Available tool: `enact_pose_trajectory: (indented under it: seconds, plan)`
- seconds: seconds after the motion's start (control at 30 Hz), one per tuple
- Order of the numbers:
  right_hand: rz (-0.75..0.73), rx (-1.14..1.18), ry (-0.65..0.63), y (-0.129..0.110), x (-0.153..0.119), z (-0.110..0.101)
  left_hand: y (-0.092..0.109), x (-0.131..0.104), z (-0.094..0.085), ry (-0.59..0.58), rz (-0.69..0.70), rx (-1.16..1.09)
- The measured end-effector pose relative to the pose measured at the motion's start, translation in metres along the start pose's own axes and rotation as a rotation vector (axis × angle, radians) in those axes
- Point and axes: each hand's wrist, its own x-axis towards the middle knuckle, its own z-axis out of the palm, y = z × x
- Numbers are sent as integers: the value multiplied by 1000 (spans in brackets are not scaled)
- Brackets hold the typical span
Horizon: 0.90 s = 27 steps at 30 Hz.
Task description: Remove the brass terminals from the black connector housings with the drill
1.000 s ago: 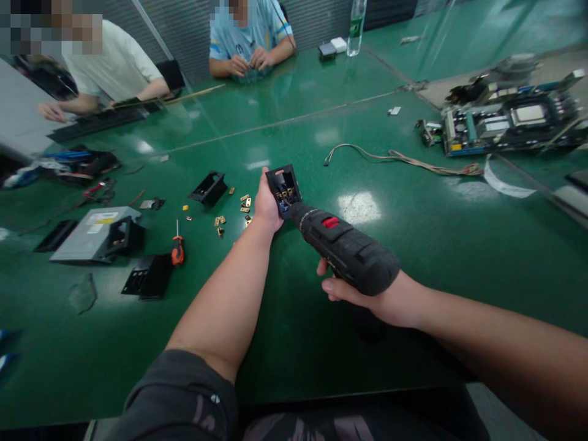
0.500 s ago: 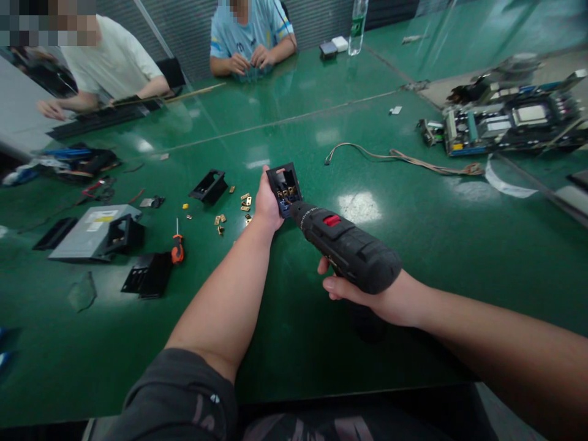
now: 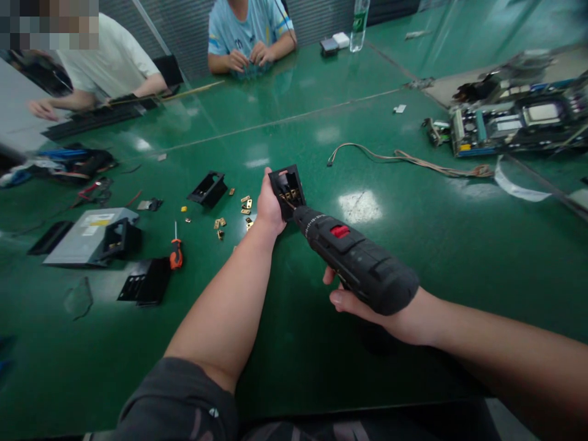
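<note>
My left hand [image 3: 271,208] is closed around a black plastic housing [image 3: 297,177], tilted so that its open side faces me. Several brass pieces show in a row inside it. My right hand [image 3: 390,312] grips a black cordless drill [image 3: 358,257] with a red switch on top. The drill's nose points into the housing; whether the bit touches a screw is too small to tell. On the table left of my left hand lie several loose brass plates [image 3: 247,204]. A similar black housing [image 3: 209,188] stands beyond them.
An orange-handled screwdriver [image 3: 176,251], a black bracket [image 3: 146,282] and a grey metal drive [image 3: 92,236] lie at the left. A cable [image 3: 404,157] and circuit boards [image 3: 509,125] are at the right. Two people sit across the green table [image 3: 294,343], near a water bottle [image 3: 359,27].
My right hand and the drill have shifted slightly right and down in the view. My left hand still holds the housing, now turned a little.
</note>
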Motion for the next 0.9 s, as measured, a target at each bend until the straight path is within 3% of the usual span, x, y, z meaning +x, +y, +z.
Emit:
enact_pose_trajectory:
  seconds: [0.1,0.2,0.27,0.37,0.47,0.63,0.9]
  plan:
    - [39,46,-50,-4,0,-3,-3,3,-2,-22,1,-24]
    - [53,82,14,-2,-2,-2,-5,5,-3,-34,2,-26]
    - [101,97,-41,3,-5,0,-5,4,-4,-31,0,-28]
    - [85,144,21,12,-8,3,-4,3,-3,-16,-24,-30]
    - [119,183,-5,17,-8,1,-2,0,-1,4,-40,-36]
    - [241,298,-161,16,-5,-8,1,-2,-1,11,-34,-63]
    - [219,216,-1,12,-13,2,-1,-5,-4,16,-41,-49]
